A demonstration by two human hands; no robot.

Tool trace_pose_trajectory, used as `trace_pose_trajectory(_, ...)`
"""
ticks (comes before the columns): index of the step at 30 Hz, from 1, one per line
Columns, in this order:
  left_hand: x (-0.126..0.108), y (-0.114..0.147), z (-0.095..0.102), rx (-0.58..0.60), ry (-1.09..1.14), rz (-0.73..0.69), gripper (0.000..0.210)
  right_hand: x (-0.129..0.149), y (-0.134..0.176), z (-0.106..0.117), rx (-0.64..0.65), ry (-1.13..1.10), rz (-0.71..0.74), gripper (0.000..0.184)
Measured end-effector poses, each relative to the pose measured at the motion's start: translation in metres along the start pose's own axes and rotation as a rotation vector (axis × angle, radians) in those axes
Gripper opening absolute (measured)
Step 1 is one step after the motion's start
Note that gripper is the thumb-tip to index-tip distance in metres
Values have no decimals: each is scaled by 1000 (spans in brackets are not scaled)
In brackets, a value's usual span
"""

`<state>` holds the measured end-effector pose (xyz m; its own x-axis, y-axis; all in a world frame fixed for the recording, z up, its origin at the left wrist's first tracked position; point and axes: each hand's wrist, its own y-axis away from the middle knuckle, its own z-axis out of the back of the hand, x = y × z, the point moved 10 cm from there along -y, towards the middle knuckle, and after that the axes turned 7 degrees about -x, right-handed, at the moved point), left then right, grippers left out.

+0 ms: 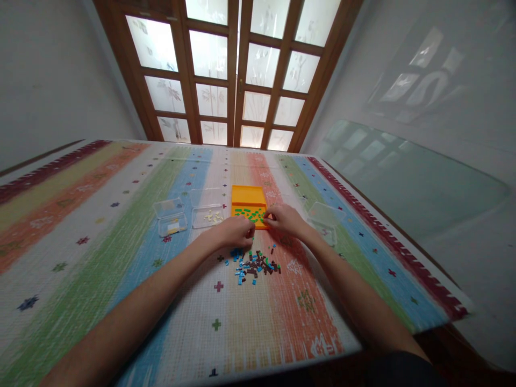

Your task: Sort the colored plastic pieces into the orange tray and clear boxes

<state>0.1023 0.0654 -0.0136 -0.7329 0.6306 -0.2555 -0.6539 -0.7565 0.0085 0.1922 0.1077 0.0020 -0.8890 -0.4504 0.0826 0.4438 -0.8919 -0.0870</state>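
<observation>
An orange hinged box [248,194] lies open on the striped cloth, with many small green bricks [245,210] in its near half. My right hand [284,219] is at the right edge of that half, its fingertips pinched together; whether a piece is between them is too small to tell. Just in front of the box's near edge, my left hand [238,231] has its fingers curled closed, and what they hold is hidden. Close below it spreads a loose pile of small brown, blue and green bricks [258,264].
Left of the orange box, a clear plastic box [197,220] holds cream-coloured pieces, and another clear box [161,228] holds a few yellowish pieces. A third clear box [328,234] stands open beyond my right wrist. The striped tablecloth [133,269] covers the table.
</observation>
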Motion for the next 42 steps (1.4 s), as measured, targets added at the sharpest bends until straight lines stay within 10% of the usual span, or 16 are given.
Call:
trace_pose_trajectory(14, 2, -2, 9, -135, 21, -128, 12, -12, 19, 15, -117, -170, 40, 18)
trace_pose_trajectory(24, 60, 5, 46, -258, -61, -7, 15, -8, 45, 3, -78, -222, 67, 17)
trace_pose_trajectory(42, 61, -11, 16, -266, -140, 35, 22, 0, 49, -10, -99, -298, 137, 19)
